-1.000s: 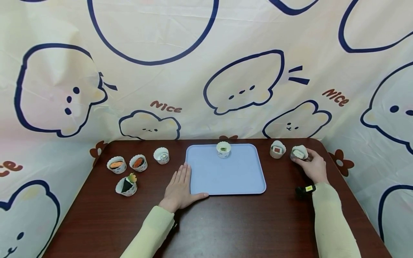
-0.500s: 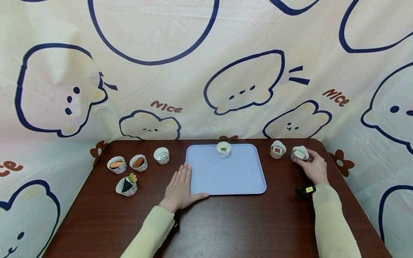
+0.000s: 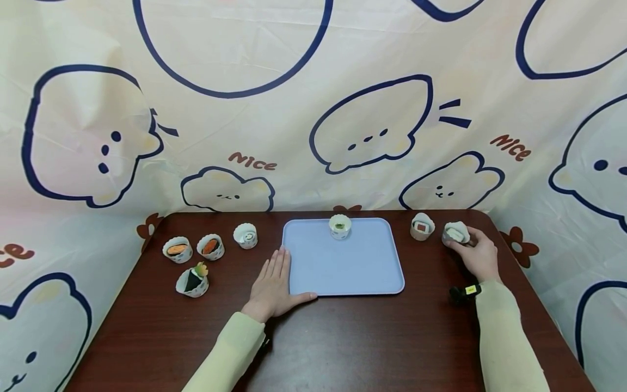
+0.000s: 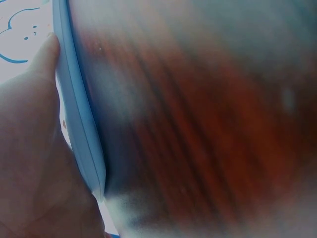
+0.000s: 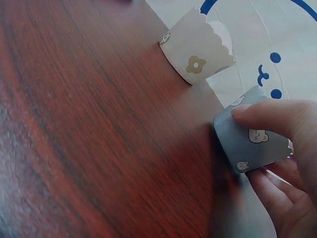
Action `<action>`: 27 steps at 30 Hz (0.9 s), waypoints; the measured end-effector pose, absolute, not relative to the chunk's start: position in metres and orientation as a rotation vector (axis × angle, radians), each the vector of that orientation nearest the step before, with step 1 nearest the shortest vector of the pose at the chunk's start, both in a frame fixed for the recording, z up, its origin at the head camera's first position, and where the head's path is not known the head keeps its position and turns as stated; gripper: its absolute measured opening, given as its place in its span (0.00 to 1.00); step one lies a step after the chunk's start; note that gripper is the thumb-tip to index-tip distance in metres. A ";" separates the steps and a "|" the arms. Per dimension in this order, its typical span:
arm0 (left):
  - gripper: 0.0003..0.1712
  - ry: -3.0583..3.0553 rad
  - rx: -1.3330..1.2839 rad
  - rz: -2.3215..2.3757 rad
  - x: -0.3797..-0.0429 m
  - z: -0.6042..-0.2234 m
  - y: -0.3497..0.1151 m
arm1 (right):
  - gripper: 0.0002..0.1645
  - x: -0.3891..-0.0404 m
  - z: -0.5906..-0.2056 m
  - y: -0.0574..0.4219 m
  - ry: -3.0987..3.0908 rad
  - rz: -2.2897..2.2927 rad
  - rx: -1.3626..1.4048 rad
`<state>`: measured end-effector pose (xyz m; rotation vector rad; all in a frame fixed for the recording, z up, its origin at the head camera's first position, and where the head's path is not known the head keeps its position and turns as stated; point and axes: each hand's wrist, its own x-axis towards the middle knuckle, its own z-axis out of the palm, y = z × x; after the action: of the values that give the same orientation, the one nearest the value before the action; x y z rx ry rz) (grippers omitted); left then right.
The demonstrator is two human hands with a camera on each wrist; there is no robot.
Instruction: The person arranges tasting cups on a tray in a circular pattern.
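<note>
My left hand (image 3: 271,288) lies with straight fingers along the near left corner of a light blue tray (image 3: 343,267), thumb at its front edge. In the left wrist view the tray's side (image 4: 81,114) runs beside that hand. At the back right, my right hand (image 3: 477,255) grips a paper baking cup (image 3: 455,233) holding a whitish piece. The right wrist view shows thumb and fingers on either side of this bear-printed cup (image 5: 252,134). Just left of it stands another paper cup (image 3: 422,227) with a reddish-centred white piece.
A paper cup (image 3: 339,226) with a green-topped piece stands at the tray's back edge. To the left sit several cups, one with orange-topped sushi (image 3: 177,250) and one with a dark hand roll (image 3: 192,281). A printed cloth (image 3: 294,130) hangs behind the dark wooden table (image 3: 372,343).
</note>
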<state>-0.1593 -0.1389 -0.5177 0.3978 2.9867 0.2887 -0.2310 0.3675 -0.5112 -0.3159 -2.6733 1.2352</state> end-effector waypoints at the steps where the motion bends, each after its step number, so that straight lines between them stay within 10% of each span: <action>1: 0.76 2.987 0.398 0.274 -0.160 -0.519 -0.139 | 0.47 -0.230 -0.510 0.367 -2.672 1.237 -0.315; 27: 0.75 2.978 0.376 0.288 -0.158 -0.512 -0.137 | 0.45 -0.220 -0.507 0.359 -2.648 1.256 -0.304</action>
<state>-0.1578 -0.1366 -0.5124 0.3763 2.9783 0.2879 -0.2201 0.3592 -0.5070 -0.3043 -2.6485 1.2564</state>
